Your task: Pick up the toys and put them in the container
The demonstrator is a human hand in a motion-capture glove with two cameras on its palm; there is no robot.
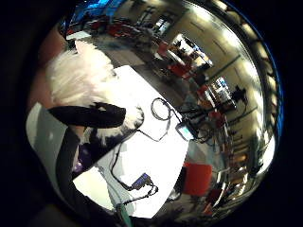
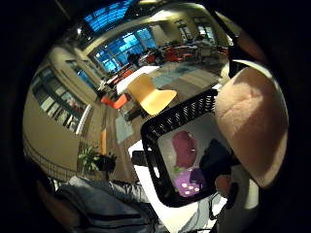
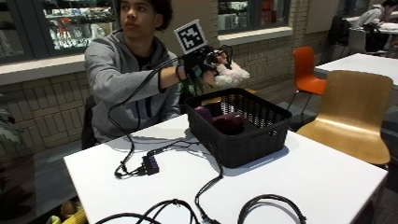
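My gloved right hand (image 3: pixel 200 67) is raised above the far rim of the black plastic basket (image 3: pixel 249 135) and grips a fluffy white and pink plush toy (image 3: pixel 229 74). The toy's white fur (image 1: pixel 83 75) and pale pink part (image 2: pixel 250 124) fill much of both palm views. Inside the basket (image 2: pixel 160 145) lie dark purple and magenta soft toys (image 3: pixel 221 120), also seen as a magenta toy (image 2: pixel 183 148) and a purple one (image 2: pixel 187 180). The basket stands on a white table (image 3: pixel 323 177).
Black cables (image 3: pixel 187 205) and a small black hub (image 3: pixel 150 163) lie on the table's front half. A wooden chair (image 3: pixel 358 112) stands to the right of the table, an orange chair (image 3: pixel 308 70) behind it. A brick wall is at the back.
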